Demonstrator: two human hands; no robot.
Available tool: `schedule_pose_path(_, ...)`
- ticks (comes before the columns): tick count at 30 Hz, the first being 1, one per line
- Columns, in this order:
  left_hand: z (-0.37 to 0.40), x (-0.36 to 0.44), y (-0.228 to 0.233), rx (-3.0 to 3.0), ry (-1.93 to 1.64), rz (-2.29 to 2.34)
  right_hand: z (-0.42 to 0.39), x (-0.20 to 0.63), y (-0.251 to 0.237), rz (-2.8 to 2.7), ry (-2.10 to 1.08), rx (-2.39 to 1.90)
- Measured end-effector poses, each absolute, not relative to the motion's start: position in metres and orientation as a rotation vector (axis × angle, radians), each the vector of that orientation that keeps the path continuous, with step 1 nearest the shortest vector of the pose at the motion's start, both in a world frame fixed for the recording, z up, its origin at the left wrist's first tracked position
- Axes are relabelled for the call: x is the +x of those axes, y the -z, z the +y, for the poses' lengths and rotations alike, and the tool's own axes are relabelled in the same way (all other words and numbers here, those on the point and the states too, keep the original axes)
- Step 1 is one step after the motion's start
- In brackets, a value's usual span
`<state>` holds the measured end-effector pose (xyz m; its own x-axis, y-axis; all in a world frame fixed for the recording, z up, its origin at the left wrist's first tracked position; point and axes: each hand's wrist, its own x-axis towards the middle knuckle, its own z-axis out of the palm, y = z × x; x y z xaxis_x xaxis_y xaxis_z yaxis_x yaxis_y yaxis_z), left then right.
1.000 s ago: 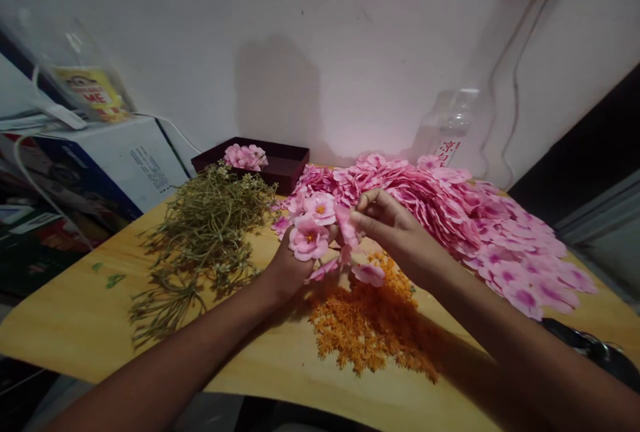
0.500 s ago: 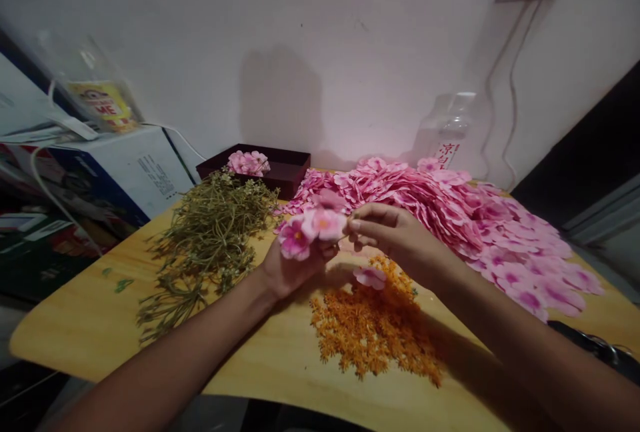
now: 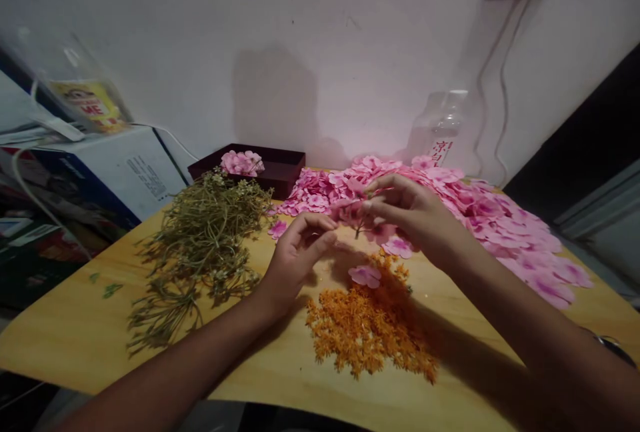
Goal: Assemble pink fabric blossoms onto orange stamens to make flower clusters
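Note:
My right hand [image 3: 413, 215] pinches a pink artificial flower [image 3: 354, 211] between thumb and fingers, with a short stem pointing down below it. The fingers of my left hand [image 3: 300, 252] are curled in, thumb and fingertips close together at the flower's left edge. On the table under my hands lies a heap of small orange artificial flower pieces [image 3: 367, 335], with a single pink petal piece [image 3: 365, 277] on its upper edge. A tangle of green artificial stems [image 3: 210, 239] is left of my left hand. Behind my right hand spreads a big pile of pink petal pieces [image 3: 500, 225].
A dark tray [image 3: 285, 179] stands against the wall, with a pink flower cluster [image 3: 243, 163] at its left side. A clear bottle [image 3: 445, 129] is behind the petals. A box [image 3: 125, 169] carrying a labelled plastic container [image 3: 90, 105] stands left of the wooden table [image 3: 75, 325].
The flower has gone from resting over my left hand to hanging from my right hand, tipped with its stem downward. My right hand has moved up slightly, and my left hand has turned.

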<state>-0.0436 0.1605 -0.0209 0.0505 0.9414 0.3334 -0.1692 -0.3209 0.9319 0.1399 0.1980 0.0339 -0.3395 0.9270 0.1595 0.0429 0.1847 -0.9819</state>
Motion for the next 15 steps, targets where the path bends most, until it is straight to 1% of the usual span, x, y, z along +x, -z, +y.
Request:
schedule_pose_path(4, 0.154, -0.043, 0.021, 1.587, -1.522, 0.931, 0.19, 0.128, -0.029, -1.769, -1.44, -0.814)
schedule_pose_path(7, 0.154, -0.045, 0.022, 1.74, -1.504, 1.017, 0.194, 0.13, -0.031, -1.838, -1.39, -0.797)
schedule_pose_path(9, 0.157, -0.047, 0.022, 1.808, -1.489, 1.059, 0.2, 0.14, -0.034, -2.006, -1.219, -0.87)
schedule_pose_path(10, 0.158, -0.048, 0.021, 1.808, -1.499, 1.076, 0.203, 0.147, -0.035, -2.143, -1.085, -0.961)
schedule_pose_path(13, 0.164, -0.051, 0.02, 1.653, -1.609, 1.129, 0.213, 0.17, -0.03, -2.578, -0.541, -1.409)
schedule_pose_path(15, 0.169, -0.052, 0.022, 1.505, -1.673, 1.149, 0.218, 0.18, -0.02, -2.671, -0.309, -1.652)
